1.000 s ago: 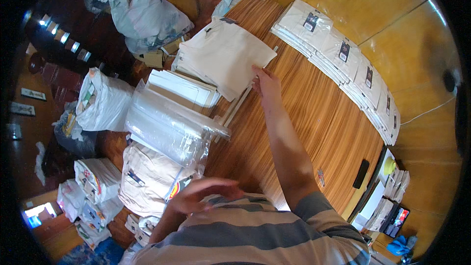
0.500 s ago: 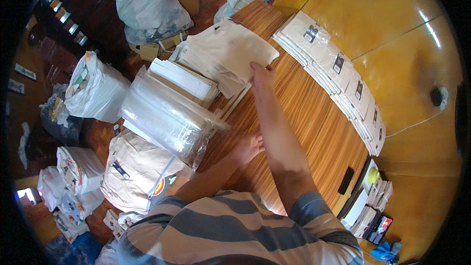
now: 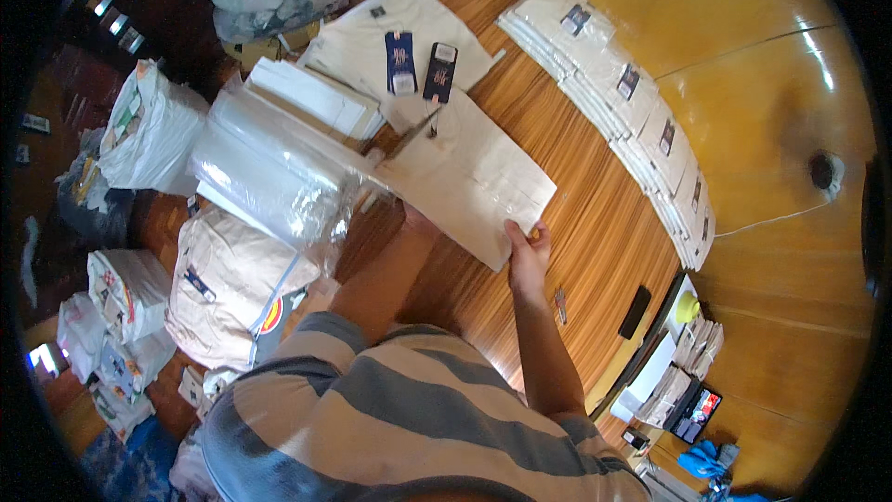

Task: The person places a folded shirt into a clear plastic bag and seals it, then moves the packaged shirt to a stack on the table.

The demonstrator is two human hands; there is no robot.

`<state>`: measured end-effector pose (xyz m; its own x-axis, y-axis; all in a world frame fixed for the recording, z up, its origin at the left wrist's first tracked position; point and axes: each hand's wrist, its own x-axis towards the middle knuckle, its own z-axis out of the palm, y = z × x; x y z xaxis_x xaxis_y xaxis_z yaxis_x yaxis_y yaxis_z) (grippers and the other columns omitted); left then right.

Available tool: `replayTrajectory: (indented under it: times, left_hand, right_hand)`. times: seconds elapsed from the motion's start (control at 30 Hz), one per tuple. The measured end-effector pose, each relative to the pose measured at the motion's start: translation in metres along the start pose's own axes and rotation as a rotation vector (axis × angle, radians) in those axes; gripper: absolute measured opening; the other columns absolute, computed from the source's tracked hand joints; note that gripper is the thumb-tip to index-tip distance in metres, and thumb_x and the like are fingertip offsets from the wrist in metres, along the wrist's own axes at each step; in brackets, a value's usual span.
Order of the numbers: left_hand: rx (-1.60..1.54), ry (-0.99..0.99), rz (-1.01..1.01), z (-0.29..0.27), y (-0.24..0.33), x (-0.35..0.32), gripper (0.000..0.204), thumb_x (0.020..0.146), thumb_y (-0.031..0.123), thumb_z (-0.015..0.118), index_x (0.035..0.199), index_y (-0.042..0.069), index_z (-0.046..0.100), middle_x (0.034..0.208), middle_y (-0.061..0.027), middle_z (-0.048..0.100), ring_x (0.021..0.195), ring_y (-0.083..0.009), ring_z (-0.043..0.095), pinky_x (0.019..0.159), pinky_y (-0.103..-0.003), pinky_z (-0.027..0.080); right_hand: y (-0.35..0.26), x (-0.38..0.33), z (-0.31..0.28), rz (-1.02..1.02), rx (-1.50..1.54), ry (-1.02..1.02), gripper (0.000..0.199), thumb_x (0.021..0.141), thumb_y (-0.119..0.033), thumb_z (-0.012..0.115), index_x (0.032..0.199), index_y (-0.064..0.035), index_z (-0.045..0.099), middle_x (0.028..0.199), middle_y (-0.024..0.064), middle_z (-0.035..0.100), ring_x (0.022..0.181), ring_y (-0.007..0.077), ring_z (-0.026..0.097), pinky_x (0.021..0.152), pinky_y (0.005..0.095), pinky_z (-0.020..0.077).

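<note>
A folded cream garment (image 3: pixel 474 181) slants over the wood-grain table in front of me. My right hand (image 3: pixel 527 256) pinches its near right corner, thumb on top. At its left edge is my left hand (image 3: pixel 418 219), its fingers hidden beneath the cloth. A dark blue hang tag (image 3: pixel 401 63) and a black hang tag (image 3: pixel 440 72) lie just beyond the held garment. Under them is a stack of cream garments (image 3: pixel 381 28). A clear plastic bag pile (image 3: pixel 279 163) lies left of my left hand, with white card sheets (image 3: pixel 311 98) behind it.
Bagged, tagged garments (image 3: pixel 641 112) line the table's right side. A black phone-like slab (image 3: pixel 635 312) and small snips (image 3: pixel 560 305) rest on the wooden table (image 3: pixel 576 223). Stuffed white sacks (image 3: pixel 153 130) and a bagged cream garment (image 3: pixel 232 293) stand at the left.
A folded garment has come toward me off the stack, held in my right hand. The hang tags now show. My left hand has shifted left to the garment's edge. The whole view has moved slightly.
</note>
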<state>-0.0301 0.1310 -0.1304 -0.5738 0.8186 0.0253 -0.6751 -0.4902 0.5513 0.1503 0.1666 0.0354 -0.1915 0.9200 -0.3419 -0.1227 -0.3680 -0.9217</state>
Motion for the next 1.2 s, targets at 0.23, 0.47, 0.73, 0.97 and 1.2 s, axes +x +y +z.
replayTrajectory:
  times: [0.23,0.47,0.73,0.97,1.2]
  left_hand:
    - [-0.319,0.155,-0.726,0.045,0.112,-0.111,0.076,0.107,0.06,0.032,0.163,0.008,0.034,0.156,-0.016,0.051,0.143,-0.0336,0.049,0.123,-0.052,0.032]
    - [0.433,0.142,-0.618,0.056,0.132,-0.153,0.045,0.099,0.002,0.069,0.142,0.002,0.053,0.129,-0.0067,0.068,0.117,-0.0159,0.065,0.099,-0.031,0.053]
    - [0.611,0.001,-0.474,0.055,0.13,-0.146,0.049,0.097,0.005,0.074,0.142,0.001,0.053,0.127,-0.0028,0.067,0.113,-0.0106,0.061,0.099,-0.03,0.047]
    - [-0.002,-0.217,-0.656,0.045,0.158,-0.143,0.075,0.106,0.057,0.048,0.158,0.004,0.039,0.149,-0.0107,0.058,0.136,-0.0249,0.053,0.118,-0.041,0.036]
    - [0.421,0.147,-0.814,0.054,0.141,-0.131,0.061,0.104,0.045,0.063,0.145,0.001,0.052,0.13,-0.0138,0.069,0.12,-0.0249,0.065,0.105,-0.042,0.05]
  right_hand:
    - [0.046,-0.044,-0.136,0.015,-0.264,-0.188,0.051,0.096,-0.001,0.072,0.14,-0.0001,0.046,0.122,0.0118,0.07,0.104,0.0192,0.069,0.086,0.0325,0.0581]
    - [-0.018,-0.04,-0.099,-0.348,-1.115,-0.134,0.046,0.092,-0.018,0.08,0.13,0.0003,0.06,0.11,0.0162,0.073,0.097,0.0274,0.072,0.084,0.0379,0.0576]
    - [-0.034,-0.021,0.138,-0.472,-1.413,-0.536,0.058,0.081,-0.044,0.085,0.118,-0.0037,0.068,0.101,0.0156,0.077,0.1,0.0346,0.073,0.084,0.0443,0.0567]
    - [0.021,-0.019,0.158,-0.748,-1.283,-0.372,0.058,0.078,-0.039,0.088,0.115,0.0,0.066,0.099,0.0208,0.076,0.093,0.0409,0.073,0.08,0.0482,0.0575]
    - [-0.018,-0.043,-0.021,-0.133,-0.345,-0.101,0.031,0.088,-0.011,0.085,0.111,0.0021,0.069,0.094,0.0073,0.075,0.081,0.0137,0.07,0.074,0.0281,0.057]
